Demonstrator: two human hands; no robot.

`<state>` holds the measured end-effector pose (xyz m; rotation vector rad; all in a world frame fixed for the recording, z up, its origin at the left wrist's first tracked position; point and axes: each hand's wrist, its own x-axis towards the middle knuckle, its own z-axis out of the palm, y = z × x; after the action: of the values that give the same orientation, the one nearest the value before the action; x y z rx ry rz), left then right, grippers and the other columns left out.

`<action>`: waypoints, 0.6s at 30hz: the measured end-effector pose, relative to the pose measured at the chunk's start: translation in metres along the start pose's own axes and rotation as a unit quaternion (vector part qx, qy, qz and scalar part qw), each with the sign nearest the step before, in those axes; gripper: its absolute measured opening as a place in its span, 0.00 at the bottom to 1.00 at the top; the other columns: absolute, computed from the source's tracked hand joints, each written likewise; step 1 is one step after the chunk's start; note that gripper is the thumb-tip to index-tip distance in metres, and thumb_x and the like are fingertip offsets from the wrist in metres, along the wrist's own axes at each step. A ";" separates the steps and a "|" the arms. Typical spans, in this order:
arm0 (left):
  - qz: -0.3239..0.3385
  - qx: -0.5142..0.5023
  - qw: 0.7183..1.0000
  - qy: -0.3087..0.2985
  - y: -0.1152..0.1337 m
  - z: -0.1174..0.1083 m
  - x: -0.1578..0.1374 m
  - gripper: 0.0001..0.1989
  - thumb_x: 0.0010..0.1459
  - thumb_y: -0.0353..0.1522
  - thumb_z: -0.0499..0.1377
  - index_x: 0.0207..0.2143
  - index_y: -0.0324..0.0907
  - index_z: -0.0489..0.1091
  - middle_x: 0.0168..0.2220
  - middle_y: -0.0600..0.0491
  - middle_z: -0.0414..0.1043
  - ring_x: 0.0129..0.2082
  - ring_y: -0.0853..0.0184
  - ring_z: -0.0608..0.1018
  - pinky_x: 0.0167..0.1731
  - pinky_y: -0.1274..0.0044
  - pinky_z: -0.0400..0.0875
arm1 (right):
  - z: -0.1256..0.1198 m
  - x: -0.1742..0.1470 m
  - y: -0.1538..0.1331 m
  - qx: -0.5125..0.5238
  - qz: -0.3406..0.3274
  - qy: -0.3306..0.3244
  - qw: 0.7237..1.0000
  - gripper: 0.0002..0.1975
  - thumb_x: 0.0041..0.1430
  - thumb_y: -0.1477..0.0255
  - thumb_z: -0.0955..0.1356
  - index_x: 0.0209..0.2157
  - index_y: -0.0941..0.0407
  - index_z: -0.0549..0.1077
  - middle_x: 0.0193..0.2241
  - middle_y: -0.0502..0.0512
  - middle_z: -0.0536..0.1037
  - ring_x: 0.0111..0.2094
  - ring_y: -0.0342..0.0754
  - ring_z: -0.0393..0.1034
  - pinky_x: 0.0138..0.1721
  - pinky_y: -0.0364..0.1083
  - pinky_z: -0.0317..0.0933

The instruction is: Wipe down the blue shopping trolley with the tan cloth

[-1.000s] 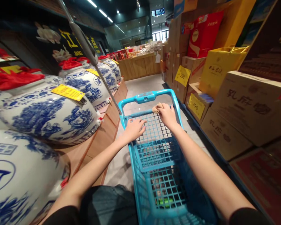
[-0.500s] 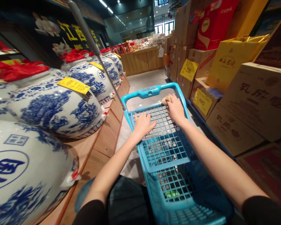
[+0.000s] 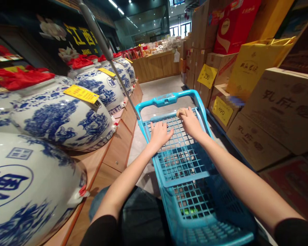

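Note:
A blue plastic shopping cart point(image 3: 166, 99) stands in front of me, its mesh grid tray below the handle. Over the left part of the grid my left hand point(image 3: 160, 134) lies with fingers spread, holding nothing. My right hand point(image 3: 191, 123) is closed near the grid's far right edge. Between its fingers sticks out a small, lumpy tan piece point(image 3: 180, 112); the rest of it is covered by the hand. Deep inside the basket, something green point(image 3: 189, 212) shows through the mesh, too obscured to name.
Large blue-and-white jars point(image 3: 59, 118) with red cloth tops line a wooden shelf point(image 3: 118, 153) on my left. A grey pole point(image 3: 99, 34) rises from the cart's left side. Stacked cartons point(image 3: 284, 106) and a yellow bag point(image 3: 254, 68) flank the right. A wooden counter point(image 3: 156, 66) stands ahead.
The cart has shifted slightly to the right in view, and the pole with it. My left hand has moved a little right with the grid. My right hand's fingers are more curled around the tan piece.

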<state>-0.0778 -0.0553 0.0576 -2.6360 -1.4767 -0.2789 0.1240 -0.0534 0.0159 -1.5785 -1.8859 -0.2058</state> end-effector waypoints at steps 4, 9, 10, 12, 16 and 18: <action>0.004 0.013 1.000 0.003 0.001 0.001 0.003 0.18 0.74 0.42 0.56 0.53 0.37 0.75 0.53 0.38 0.78 0.59 0.47 0.77 0.71 0.46 0.54 | 0.004 -0.001 -0.020 -0.003 -0.033 -0.038 0.999 0.29 0.64 0.83 0.58 0.61 0.58 0.77 0.70 0.61 0.71 0.74 0.58 0.59 0.73 0.61 0.58; 0.004 0.018 1.000 0.001 0.004 -0.002 0.005 0.19 0.74 0.42 0.56 0.53 0.36 0.76 0.53 0.37 0.79 0.59 0.47 0.78 0.71 0.45 0.55 | -0.025 0.000 -0.015 -0.040 0.049 -0.060 0.996 0.27 0.67 0.78 0.62 0.64 0.55 0.76 0.70 0.64 0.69 0.74 0.67 0.57 0.71 0.72 0.55; 0.005 0.015 1.000 0.002 0.005 -0.002 0.006 0.19 0.74 0.42 0.56 0.54 0.36 0.76 0.53 0.37 0.79 0.59 0.47 0.78 0.71 0.45 0.54 | -0.032 -0.001 -0.015 -0.050 0.064 -0.077 0.994 0.27 0.68 0.74 0.64 0.66 0.55 0.73 0.72 0.66 0.66 0.75 0.71 0.53 0.70 0.75 0.54; 0.006 0.007 1.000 0.002 0.006 -0.002 0.007 0.20 0.74 0.42 0.56 0.54 0.36 0.76 0.53 0.37 0.79 0.59 0.47 0.78 0.71 0.45 0.54 | -0.043 -0.004 -0.020 -0.059 0.059 -0.129 0.988 0.31 0.67 0.65 0.69 0.70 0.55 0.69 0.75 0.69 0.60 0.77 0.76 0.47 0.69 0.79 0.51; 0.013 0.001 1.000 -0.001 0.003 -0.002 0.010 0.20 0.73 0.42 0.57 0.53 0.36 0.76 0.52 0.37 0.79 0.58 0.46 0.78 0.70 0.46 0.56 | -0.053 -0.008 -0.037 -0.061 -0.002 -0.238 0.969 0.43 0.57 0.59 0.77 0.71 0.57 0.67 0.77 0.70 0.53 0.78 0.78 0.41 0.71 0.75 0.51; 0.018 0.006 1.000 -0.001 0.001 -0.002 0.013 0.19 0.72 0.41 0.57 0.52 0.36 0.77 0.51 0.38 0.80 0.57 0.46 0.79 0.68 0.47 0.59 | -0.052 -0.008 -0.042 -0.060 -0.002 -0.265 0.962 0.50 0.52 0.58 0.79 0.72 0.58 0.64 0.78 0.71 0.49 0.78 0.78 0.38 0.72 0.76 0.49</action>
<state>-0.0708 -0.0453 0.0619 -2.6514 -1.4261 -0.2646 0.1056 -0.0978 0.0637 -1.8440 -2.3122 0.1197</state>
